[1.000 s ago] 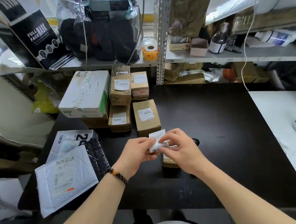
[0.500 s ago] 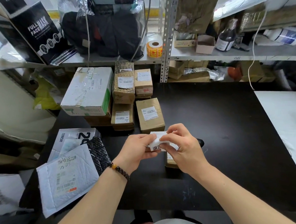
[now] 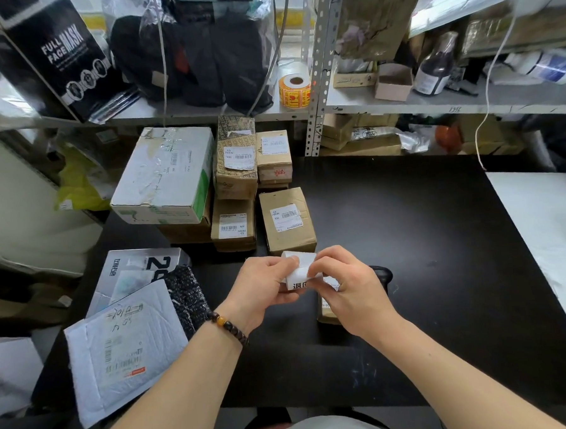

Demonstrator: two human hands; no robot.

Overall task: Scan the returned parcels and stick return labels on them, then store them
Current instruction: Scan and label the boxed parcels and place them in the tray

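Return label [image 3: 299,269]: one. White, curled, held above the black table [image 3: 424,239] just in front of the box stack. Runs lengthwise away from the wearer: printed end nearest, blank end toward the stack, characters upright to the head view.

Left hand [image 3: 265,281]: one. Pinches the label's left edge, fingers curled.

Right hand [image 3: 351,286]: one. Pinches the label's right edge; close against the left hand, both clamped on the same label.

Small parcel [image 3: 326,313]: one, brown. Lies on the table under the right hand, mostly hidden.

Black rounded object [image 3: 381,271]: one, on the table behind the right hand, partly hidden.

Cardboard boxes [image 3: 287,220]: five brown ones visible, grouped at the table's far left.

White box [image 3: 165,174]: one, on top of that group.

Padded mailers [image 3: 128,347]: two, overlapping, at the near left.

Label roll [image 3: 295,90]: one, orange and yellow, on the shelf.
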